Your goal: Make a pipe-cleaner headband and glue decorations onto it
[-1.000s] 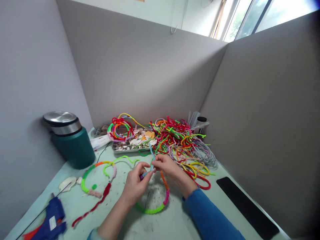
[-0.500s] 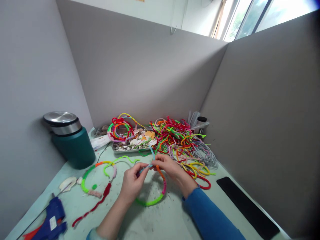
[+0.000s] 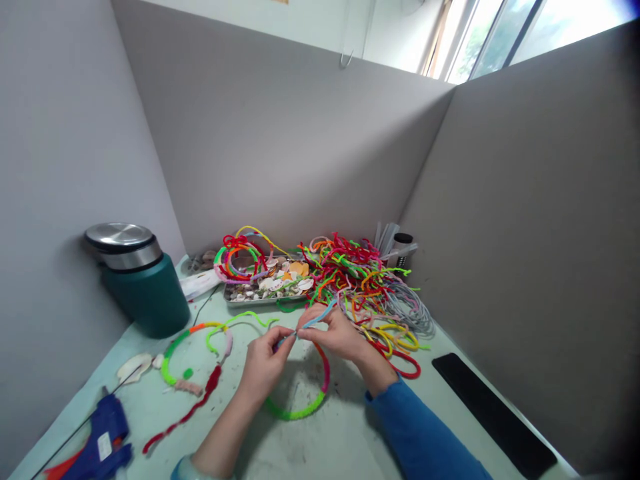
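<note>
A ring wrapped in green, pink and orange pipe cleaner [image 3: 297, 415] hangs below my fingers over the table. My left hand [image 3: 265, 360] pinches the upper left of this ring, thumb against forefinger. Right beside it, my right hand [image 3: 336, 335] pinches a light blue pipe cleaner [image 3: 321, 316], whose free end sticks up to the right across the fingers. Both sets of fingertips meet at the top of the ring and hide the spot where the blue strand joins it.
Left lie another wrapped ring [image 3: 169, 353], a dark red pipe cleaner [image 3: 184, 419], a blue glue gun [image 3: 106, 433] and a green flask [image 3: 150, 293]. Behind are a shell tray [image 3: 250, 303] and a pipe cleaner heap [image 3: 345, 263]. A black strip [image 3: 493, 413] lies right.
The free end of the light blue pipe cleaner has swung from upright to leaning right, over my right hand. My right hand has turned, and the ring has tipped slightly down and left.
</note>
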Demonstrator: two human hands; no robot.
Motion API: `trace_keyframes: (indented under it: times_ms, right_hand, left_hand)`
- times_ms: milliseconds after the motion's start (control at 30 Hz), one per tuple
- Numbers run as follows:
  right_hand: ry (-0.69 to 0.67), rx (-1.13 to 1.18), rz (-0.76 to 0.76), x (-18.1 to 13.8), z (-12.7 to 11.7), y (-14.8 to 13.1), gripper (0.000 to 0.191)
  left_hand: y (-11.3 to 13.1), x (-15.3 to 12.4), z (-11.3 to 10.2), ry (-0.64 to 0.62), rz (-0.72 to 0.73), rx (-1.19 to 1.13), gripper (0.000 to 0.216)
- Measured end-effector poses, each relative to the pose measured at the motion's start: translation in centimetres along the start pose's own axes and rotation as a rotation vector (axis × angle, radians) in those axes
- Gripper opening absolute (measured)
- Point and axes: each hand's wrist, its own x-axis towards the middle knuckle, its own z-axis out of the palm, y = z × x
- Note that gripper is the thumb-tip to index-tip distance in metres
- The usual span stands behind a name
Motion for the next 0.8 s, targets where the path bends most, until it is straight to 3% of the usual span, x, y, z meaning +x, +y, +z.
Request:
trace_keyframes:
  times_ms: [133,367,600,800]
  right_hand:
    - [0.025,-0.01,-0.037,0.0,0.4,0.0,0.014]
    - [0.147,-0.03,0.112,0.0,0.6,0.7,0.011]
    - [0.083,0.095,0.204,0.1,0.8,0.9,0.017]
    - [0.058,0.168,0.288,0.2,1.0,1.6,0.018]
  left_hand:
    - [0.2,-0.1,0.1,-0.047,0.028,0.034,0.026]
    - [0.9,-0.4,0.1,-0.15,0.072,0.022,0.021]
    - [1.4,-0.6,0.1,-0.182,0.119,0.018,0.021]
    - [1.6,-0.9,0.1,-0.133,0.142,0.051,0.023]
